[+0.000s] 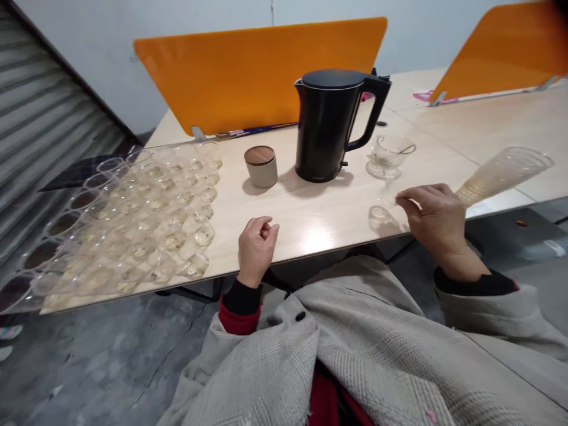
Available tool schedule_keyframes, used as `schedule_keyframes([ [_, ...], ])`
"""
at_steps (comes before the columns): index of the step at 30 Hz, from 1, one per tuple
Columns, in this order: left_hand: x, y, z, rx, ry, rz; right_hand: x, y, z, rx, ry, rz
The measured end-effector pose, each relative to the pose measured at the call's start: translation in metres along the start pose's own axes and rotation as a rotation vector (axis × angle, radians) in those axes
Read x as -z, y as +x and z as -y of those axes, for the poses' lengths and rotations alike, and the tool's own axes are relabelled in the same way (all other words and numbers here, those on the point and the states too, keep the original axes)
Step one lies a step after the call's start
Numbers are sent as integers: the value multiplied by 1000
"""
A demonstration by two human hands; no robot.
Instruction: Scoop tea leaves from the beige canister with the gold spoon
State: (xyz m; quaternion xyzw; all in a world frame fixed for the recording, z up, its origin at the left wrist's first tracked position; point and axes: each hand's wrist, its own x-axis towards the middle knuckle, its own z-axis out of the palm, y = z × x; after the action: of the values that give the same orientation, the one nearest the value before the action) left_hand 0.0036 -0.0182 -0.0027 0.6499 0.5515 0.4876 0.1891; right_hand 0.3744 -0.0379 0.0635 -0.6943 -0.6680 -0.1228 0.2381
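Observation:
My right hand (432,219) is over the right part of the table, thumb and forefinger pinched together at what looks like the faint rim of a clear plastic cup (380,220). Most of that cup's wall is too transparent to make out. Just beyond it is a ribbed glass cup (390,155) on a clear saucer, with a thin stirrer or spoon in it. My left hand (258,245) hovers at the table's front edge, fingers loosely curled in, holding nothing. Behind it stands a grey canister (261,171) with a brown lid, beside a black electric kettle (326,127).
Many clear plastic cups (146,222) stand in close rows at left, several with dark bits at the bottom. A stack of clear cups (506,173) lies or leans at right. Orange dividers (248,77) rise behind. A grey box-like object (517,228) is below the table's right edge.

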Motion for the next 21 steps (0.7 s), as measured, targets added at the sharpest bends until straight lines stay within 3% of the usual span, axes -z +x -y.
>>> schedule_keyframes([
  [5, 5, 0, 7, 30, 9, -87, -18, 21, 88, 286, 305, 95],
  [11, 4, -3, 6, 35, 24, -105, -57, 46, 179, 554, 416, 188],
  [15, 4, -4, 6, 34, 25, -102, -76, 56, 208, 638, 460, 213],
  [21, 3, -4, 6, 32, 42, -103, -85, 54, 216, 682, 405, 255],
])
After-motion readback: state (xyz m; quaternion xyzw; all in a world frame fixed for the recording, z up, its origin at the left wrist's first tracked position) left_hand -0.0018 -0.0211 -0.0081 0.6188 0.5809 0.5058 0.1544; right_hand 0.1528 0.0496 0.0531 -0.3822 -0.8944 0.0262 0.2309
